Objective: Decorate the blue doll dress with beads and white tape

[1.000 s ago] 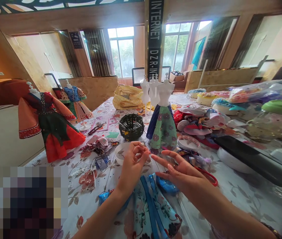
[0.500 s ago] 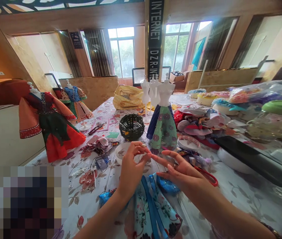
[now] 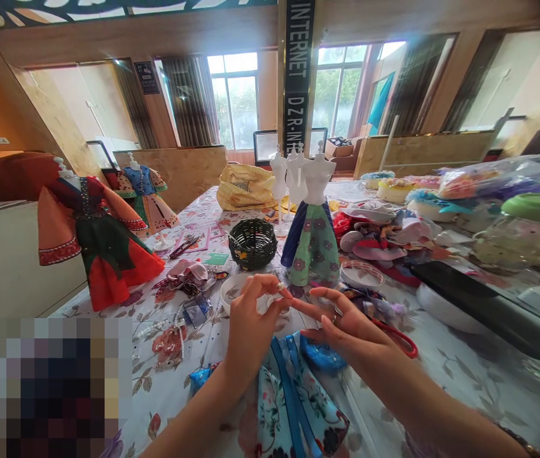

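Note:
My left hand [image 3: 253, 327] is raised over the table, its thumb and index finger pinched together; anything between them is too small to make out. My right hand [image 3: 346, 324] has its fingers apart, and its index fingertip touches the left fingertips. Below both hands lies a light blue flowered doll garment [image 3: 274, 407] with darker blue bands. A round bright blue piece [image 3: 321, 355] is partly hidden under my right hand. Just behind my left hand is a white round dish [image 3: 231, 294], partly covered by it.
A black wicker basket [image 3: 252, 245] and a mannequin in a green skirt [image 3: 315, 248] stand beyond my hands. Red scissors [image 3: 406, 340] lie at right, near a black phone-like object [image 3: 489, 305]. A dressed doll form [image 3: 102, 242] stands at left. Beads [image 3: 181, 337] lie left of my hands.
My left hand has shifted very slightly down, its fingertips still meeting my right index finger. The other things have not visibly moved.

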{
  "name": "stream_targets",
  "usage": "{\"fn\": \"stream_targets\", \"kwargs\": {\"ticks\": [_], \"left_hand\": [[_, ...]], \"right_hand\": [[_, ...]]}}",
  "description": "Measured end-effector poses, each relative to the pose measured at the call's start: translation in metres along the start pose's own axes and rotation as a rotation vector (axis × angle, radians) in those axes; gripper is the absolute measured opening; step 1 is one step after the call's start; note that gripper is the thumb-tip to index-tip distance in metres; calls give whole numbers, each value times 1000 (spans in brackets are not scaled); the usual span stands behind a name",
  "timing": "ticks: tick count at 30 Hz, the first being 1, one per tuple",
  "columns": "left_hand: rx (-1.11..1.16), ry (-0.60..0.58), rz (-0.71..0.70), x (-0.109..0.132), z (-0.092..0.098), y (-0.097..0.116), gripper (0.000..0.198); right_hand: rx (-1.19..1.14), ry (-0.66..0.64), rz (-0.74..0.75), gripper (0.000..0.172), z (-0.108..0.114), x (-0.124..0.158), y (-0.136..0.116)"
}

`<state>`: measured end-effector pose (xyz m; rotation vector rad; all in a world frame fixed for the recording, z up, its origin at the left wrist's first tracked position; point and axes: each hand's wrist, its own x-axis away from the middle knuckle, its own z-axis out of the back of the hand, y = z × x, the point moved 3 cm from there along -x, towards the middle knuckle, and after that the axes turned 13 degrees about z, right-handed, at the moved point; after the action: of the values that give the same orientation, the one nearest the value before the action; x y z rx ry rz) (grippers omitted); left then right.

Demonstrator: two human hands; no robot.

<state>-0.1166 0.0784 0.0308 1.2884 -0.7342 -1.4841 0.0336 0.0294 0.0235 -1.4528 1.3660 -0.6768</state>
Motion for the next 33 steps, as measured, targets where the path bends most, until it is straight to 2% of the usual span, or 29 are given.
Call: {"fn": "stream_targets", "kwargs": {"ticks": [5, 14, 19, 23, 25, 28, 30, 33], "left_hand": [[-65, -23, -22, 0, 0, 0, 23], [-35, -204, 83, -5, -7, -3, 21], [264, -304, 320, -4, -9, -8, 27], [542, -363, 496, 0, -10, -11, 38], [642, -386, 544, 1, -11, -12, 43], [756, -444, 596, 4, -16, -14, 47], [790, -460, 633, 6, -18, -15, 48], [814, -474, 691, 9, -19, -15, 47]], "right_hand": [[16, -14, 12, 31, 1, 0, 1], [236, -82, 167, 28, -2, 0, 4], [566, -70, 269, 31, -3, 6, 6], [759, 54, 408, 31, 8, 1, 1], [765, 103, 386, 29, 14, -3, -2], [762, 108, 366, 19, 16, -7, -9], [807, 95, 427, 11, 14, -7, -15], [935, 111, 593, 8, 11, -4, -22]]}}
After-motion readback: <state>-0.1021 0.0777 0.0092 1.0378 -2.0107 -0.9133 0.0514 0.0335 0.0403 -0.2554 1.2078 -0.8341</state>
